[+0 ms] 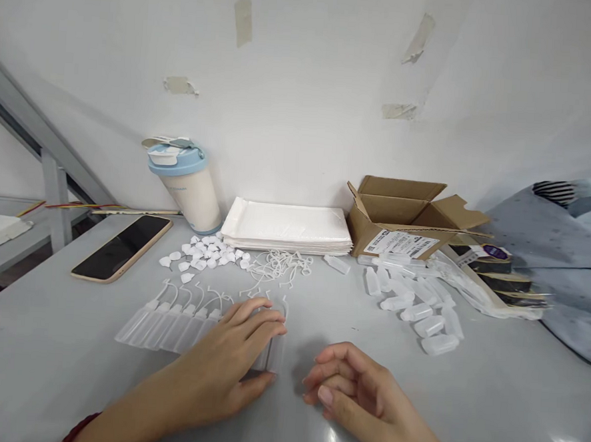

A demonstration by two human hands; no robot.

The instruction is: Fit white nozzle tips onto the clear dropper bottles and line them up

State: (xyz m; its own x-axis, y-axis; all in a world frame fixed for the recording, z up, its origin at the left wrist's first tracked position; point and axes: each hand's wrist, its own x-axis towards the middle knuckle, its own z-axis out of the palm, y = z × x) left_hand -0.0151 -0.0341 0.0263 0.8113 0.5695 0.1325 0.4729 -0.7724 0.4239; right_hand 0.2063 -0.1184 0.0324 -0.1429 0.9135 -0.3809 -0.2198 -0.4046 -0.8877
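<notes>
My left hand [232,357] lies spread over the right part of a row of small translucent plastic bottles [156,326], its fingers stretched out and its thumb near the bottom end. The rightmost bottle [276,353] shows between thumb and forefinger. Each visible bottle lies flat, with a thin white cord loop [198,295] at its far end; my hand covers the middle ones. To the right, my right hand [355,391] is loosely curled just over the table, fingers apart and holding nothing. Behind the row lie white caps [208,250] and a tangle of loose white cords [280,265].
Loose translucent bottles [417,312] are scattered at the right, before an open cardboard box [401,214]. Along the wall stand a stack of white packets [288,226] and a tumbler [187,188]. A phone [123,247] lies left; bluish cloth [559,244] is far right.
</notes>
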